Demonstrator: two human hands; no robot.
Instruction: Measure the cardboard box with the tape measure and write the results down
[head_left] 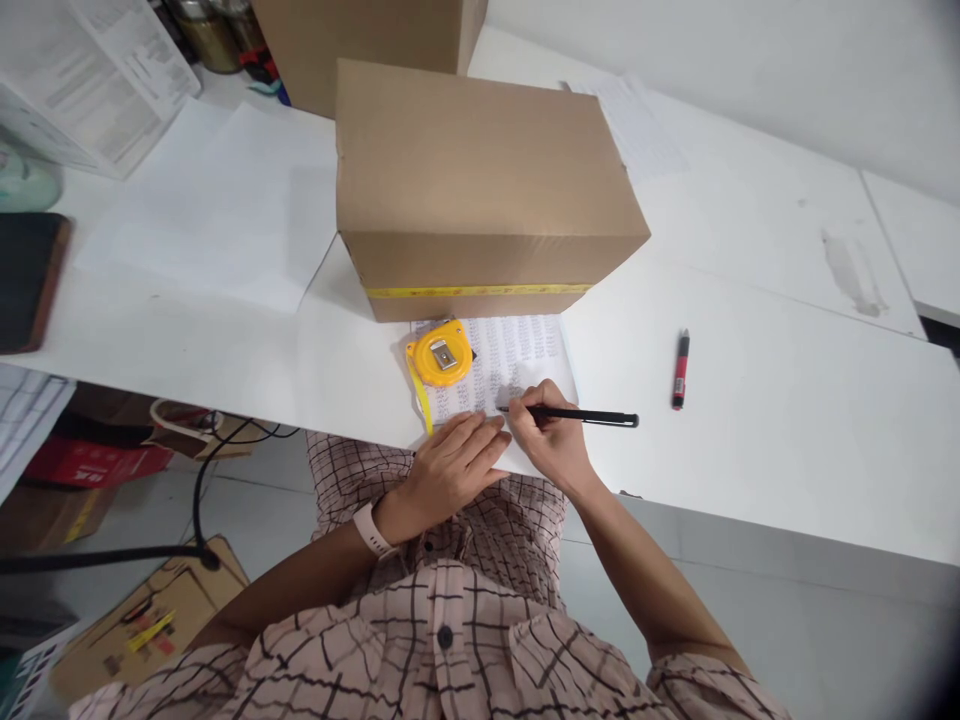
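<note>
My right hand [546,432] is closed round a black pen [592,416], its tip resting on a printed sheet [517,360] at the table's near edge. My left hand [454,462] lies flat with fingers stretched out, pressing the sheet's lower edge. A yellow tape measure [439,354] sits on the sheet just beyond my left hand, its yellow tape hanging toward the table edge. A brown cardboard box [480,190] with a strip of yellow tape along its front stands right behind the sheet.
A red marker [681,368] lies to the right on the white table [787,400]. White papers [217,210] lie at left, a second cardboard box [367,40] behind, a dark tablet-like thing [26,280] at far left. Boxes and cables lie on the floor.
</note>
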